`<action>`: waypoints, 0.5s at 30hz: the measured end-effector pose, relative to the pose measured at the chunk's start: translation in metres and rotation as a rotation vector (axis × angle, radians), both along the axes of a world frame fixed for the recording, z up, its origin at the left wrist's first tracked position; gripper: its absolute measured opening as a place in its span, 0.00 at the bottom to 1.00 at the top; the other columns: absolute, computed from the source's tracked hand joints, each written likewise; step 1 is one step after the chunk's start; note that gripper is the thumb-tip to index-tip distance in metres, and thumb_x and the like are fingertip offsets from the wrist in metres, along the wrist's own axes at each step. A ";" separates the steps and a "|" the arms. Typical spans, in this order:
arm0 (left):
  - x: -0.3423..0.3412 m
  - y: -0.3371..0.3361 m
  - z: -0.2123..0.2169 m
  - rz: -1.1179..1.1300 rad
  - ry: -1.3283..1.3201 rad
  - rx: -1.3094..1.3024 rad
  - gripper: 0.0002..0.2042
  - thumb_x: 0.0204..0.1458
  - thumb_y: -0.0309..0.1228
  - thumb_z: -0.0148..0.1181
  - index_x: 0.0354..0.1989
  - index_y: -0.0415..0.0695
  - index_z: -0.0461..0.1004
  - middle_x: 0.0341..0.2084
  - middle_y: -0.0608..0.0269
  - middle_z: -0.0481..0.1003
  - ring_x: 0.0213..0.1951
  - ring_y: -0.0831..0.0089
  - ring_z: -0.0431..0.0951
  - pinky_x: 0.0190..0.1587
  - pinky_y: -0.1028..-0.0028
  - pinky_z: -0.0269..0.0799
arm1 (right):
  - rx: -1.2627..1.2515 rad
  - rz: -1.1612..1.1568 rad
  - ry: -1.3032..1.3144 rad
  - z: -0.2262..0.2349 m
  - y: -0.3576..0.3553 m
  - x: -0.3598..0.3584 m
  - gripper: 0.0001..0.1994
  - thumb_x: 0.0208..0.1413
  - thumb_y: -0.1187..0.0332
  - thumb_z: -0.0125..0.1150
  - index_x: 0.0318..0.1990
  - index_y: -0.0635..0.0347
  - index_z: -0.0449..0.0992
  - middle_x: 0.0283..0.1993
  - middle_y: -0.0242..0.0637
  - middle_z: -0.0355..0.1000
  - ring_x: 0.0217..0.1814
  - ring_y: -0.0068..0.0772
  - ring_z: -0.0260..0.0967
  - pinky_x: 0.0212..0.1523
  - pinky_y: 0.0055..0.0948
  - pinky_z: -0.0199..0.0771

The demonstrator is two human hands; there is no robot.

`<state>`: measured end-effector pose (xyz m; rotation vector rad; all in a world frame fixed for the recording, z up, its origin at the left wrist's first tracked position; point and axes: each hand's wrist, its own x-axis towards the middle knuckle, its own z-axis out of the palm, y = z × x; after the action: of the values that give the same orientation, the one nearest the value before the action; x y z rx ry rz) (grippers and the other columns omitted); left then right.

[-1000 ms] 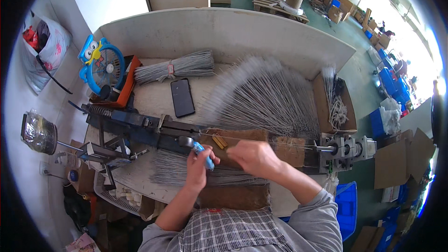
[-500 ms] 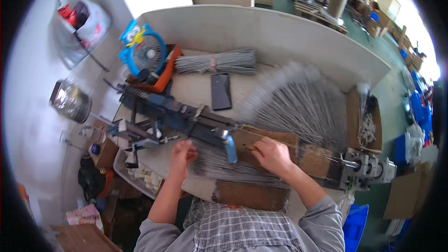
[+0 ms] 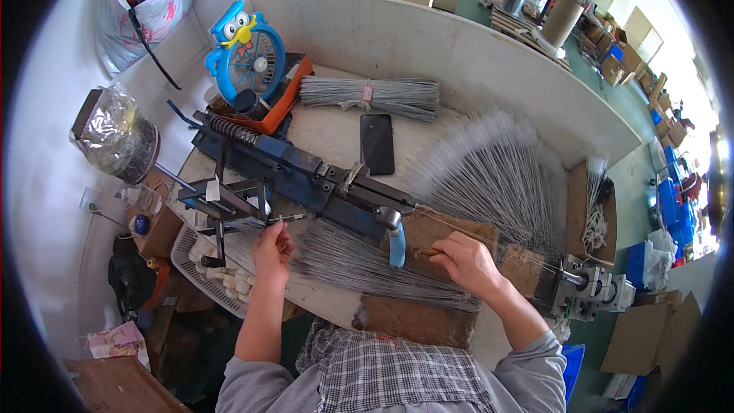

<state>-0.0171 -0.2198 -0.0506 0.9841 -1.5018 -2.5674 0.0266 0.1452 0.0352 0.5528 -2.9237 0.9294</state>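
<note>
My left hand (image 3: 272,254) is closed, fingertips pinched beside a small metal rod (image 3: 287,218) that sticks out of a black metal frame (image 3: 229,203). Whether anything sits between those fingers I cannot make out. My right hand (image 3: 472,264) pinches a short, thin brownish piece (image 3: 433,253) above a brown pad (image 3: 440,231). Between the hands, a lever with a blue-wrapped handle (image 3: 397,249) hangs from a long dark blue machine (image 3: 264,159). Thin strands (image 3: 489,240) run from its end to a metal spindle (image 3: 575,278) at the right. Grey wires (image 3: 359,264) lie spread below the machine.
More wires (image 3: 489,164) fan out behind the pad. A tied bundle (image 3: 397,97), a phone (image 3: 377,144) and a blue fan (image 3: 252,65) by an orange box (image 3: 287,99) lie farther back. A lamp (image 3: 122,138) stands left, above a basket (image 3: 202,279) of pale pieces. A low wall (image 3: 459,38) rims the table.
My left hand has moved left, up to the small rod on the black frame. The right hand has shifted slightly right, still pinching the brownish piece. My view has turned a little.
</note>
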 end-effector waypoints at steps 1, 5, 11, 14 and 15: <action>0.002 0.007 0.000 0.047 0.026 -0.067 0.07 0.51 0.33 0.63 0.32 0.43 0.77 0.22 0.70 0.73 0.26 0.81 0.73 0.29 0.78 0.71 | -0.025 0.010 0.006 0.014 0.001 0.005 0.10 0.50 0.69 0.63 0.40 0.61 0.77 0.35 0.40 0.71 0.38 0.45 0.72 0.38 0.41 0.74; 0.029 0.091 0.028 -0.332 0.178 -0.061 0.06 0.53 0.30 0.61 0.33 0.40 0.77 0.24 0.66 0.74 0.25 0.81 0.72 0.30 0.80 0.70 | -0.061 -0.026 0.180 0.034 0.021 0.005 0.11 0.50 0.71 0.63 0.42 0.61 0.77 0.36 0.39 0.72 0.39 0.45 0.72 0.39 0.39 0.73; 0.029 0.212 0.051 -0.610 0.296 0.203 0.05 0.57 0.29 0.58 0.35 0.40 0.77 0.26 0.68 0.75 0.26 0.83 0.72 0.30 0.83 0.66 | -0.153 -0.219 0.111 0.028 0.046 -0.003 0.10 0.52 0.70 0.61 0.42 0.62 0.78 0.37 0.41 0.76 0.41 0.45 0.72 0.42 0.39 0.73; 0.021 0.229 0.043 -0.657 0.362 0.144 0.05 0.58 0.29 0.58 0.35 0.41 0.77 0.27 0.70 0.76 0.26 0.84 0.71 0.30 0.83 0.66 | -0.217 -0.223 0.076 0.031 0.056 0.006 0.10 0.52 0.69 0.62 0.40 0.63 0.78 0.37 0.42 0.76 0.41 0.45 0.73 0.43 0.37 0.73; 0.021 0.234 0.041 -0.660 0.361 0.138 0.05 0.58 0.29 0.58 0.35 0.41 0.77 0.27 0.70 0.76 0.26 0.84 0.71 0.30 0.83 0.66 | -0.242 -0.234 0.058 0.030 0.060 0.009 0.10 0.52 0.69 0.62 0.40 0.63 0.78 0.37 0.43 0.76 0.41 0.45 0.73 0.43 0.37 0.73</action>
<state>0.0035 0.0140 -0.0100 -0.0256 -1.7682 -3.0635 0.0351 0.2051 0.0650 0.2160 -2.6933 1.1865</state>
